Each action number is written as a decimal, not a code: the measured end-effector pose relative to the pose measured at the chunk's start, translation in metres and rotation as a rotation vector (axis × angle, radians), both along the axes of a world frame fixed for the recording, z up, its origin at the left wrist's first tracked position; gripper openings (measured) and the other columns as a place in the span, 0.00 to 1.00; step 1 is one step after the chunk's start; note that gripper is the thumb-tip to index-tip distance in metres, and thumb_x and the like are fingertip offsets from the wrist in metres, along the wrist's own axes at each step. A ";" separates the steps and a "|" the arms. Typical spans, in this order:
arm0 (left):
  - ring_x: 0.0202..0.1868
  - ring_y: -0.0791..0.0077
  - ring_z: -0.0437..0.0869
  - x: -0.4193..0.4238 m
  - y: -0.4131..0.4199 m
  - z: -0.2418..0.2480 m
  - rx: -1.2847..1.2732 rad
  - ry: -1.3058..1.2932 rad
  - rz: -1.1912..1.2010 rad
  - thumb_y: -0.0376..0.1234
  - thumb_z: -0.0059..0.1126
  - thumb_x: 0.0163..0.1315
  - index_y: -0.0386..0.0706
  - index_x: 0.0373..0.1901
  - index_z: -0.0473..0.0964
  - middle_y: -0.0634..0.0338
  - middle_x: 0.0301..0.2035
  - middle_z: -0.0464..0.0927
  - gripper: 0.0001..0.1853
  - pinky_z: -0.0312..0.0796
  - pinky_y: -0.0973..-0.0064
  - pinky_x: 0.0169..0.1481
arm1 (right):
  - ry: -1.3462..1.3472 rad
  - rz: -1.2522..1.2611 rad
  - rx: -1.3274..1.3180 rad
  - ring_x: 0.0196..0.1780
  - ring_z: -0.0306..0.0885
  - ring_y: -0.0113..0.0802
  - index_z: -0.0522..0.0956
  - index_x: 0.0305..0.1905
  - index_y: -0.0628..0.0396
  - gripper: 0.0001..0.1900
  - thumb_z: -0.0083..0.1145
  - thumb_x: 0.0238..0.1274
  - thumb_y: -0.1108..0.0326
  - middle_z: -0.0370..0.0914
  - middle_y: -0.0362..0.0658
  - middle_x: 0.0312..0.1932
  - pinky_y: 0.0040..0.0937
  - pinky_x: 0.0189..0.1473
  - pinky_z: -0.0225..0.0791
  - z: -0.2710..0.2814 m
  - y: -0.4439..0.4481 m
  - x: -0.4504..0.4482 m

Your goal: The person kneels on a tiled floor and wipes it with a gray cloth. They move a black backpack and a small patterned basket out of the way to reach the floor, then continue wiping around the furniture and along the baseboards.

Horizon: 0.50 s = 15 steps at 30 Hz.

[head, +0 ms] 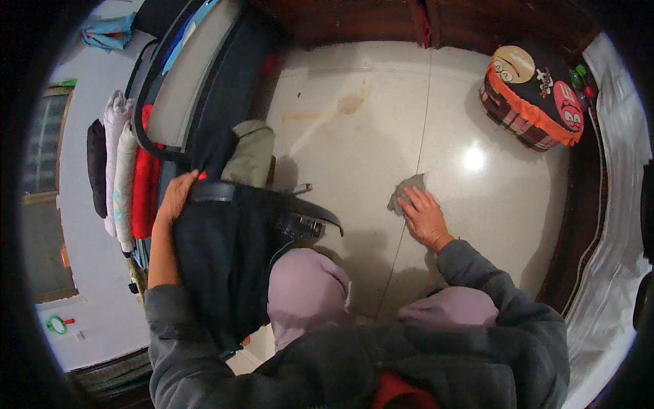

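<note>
On the pale tiled floor [378, 148] my right hand [424, 217] presses a crumpled grey cloth [406, 191] flat under its fingers. Brownish stains [351, 104] mark the tiles farther ahead. My left hand [179, 197] rests at the edge of dark trousers [214, 245] with a black belt [322, 212], which hang at the left; whether its fingers grip them cannot be told. A folded olive-green garment [251, 153] lies just beyond the belt.
A padded stool [534, 120] with a black and orange cover stands at the right front. Dark wooden furniture [357, 20] borders the far floor. Rolled clothes [145, 189] and a curved black frame [140, 102] are at the left. A silvery curtain-like sheet [603, 245] runs along the right.
</note>
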<state>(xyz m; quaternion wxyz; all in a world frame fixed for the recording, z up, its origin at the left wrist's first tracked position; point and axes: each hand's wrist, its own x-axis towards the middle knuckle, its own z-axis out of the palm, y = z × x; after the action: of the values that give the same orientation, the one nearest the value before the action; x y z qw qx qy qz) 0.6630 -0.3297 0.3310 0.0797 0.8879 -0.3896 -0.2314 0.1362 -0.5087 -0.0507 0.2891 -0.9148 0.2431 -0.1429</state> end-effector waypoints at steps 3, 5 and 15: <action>0.52 0.63 0.83 0.022 0.021 -0.007 0.038 -0.058 0.037 0.48 0.53 0.77 0.30 0.53 0.81 0.46 0.47 0.84 0.26 0.70 0.70 0.62 | 0.023 0.047 -0.057 0.80 0.60 0.51 0.75 0.69 0.45 0.27 0.57 0.64 0.68 0.64 0.49 0.78 0.59 0.79 0.52 -0.007 -0.033 -0.017; 0.52 0.62 0.83 0.074 0.031 0.001 0.200 -0.288 -0.005 0.47 0.55 0.76 0.30 0.56 0.79 0.47 0.49 0.84 0.26 0.70 0.68 0.63 | 0.015 -0.168 -0.140 0.80 0.60 0.51 0.75 0.69 0.44 0.26 0.54 0.65 0.70 0.65 0.49 0.77 0.60 0.78 0.52 -0.018 -0.070 -0.022; 0.57 0.50 0.84 0.031 -0.104 -0.116 1.023 -0.067 -0.783 0.40 0.48 0.71 0.44 0.57 0.82 0.44 0.56 0.82 0.19 0.75 0.62 0.62 | 0.196 -0.575 -0.272 0.83 0.52 0.46 0.67 0.76 0.39 0.28 0.51 0.73 0.57 0.57 0.44 0.81 0.55 0.81 0.48 -0.024 -0.183 0.000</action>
<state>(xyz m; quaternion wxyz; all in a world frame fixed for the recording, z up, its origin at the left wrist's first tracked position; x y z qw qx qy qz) 0.6937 -0.4336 0.2147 -0.4563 0.6127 -0.5273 -0.3719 0.1360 -0.6916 -0.0745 0.0873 -0.8484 0.4966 -0.1613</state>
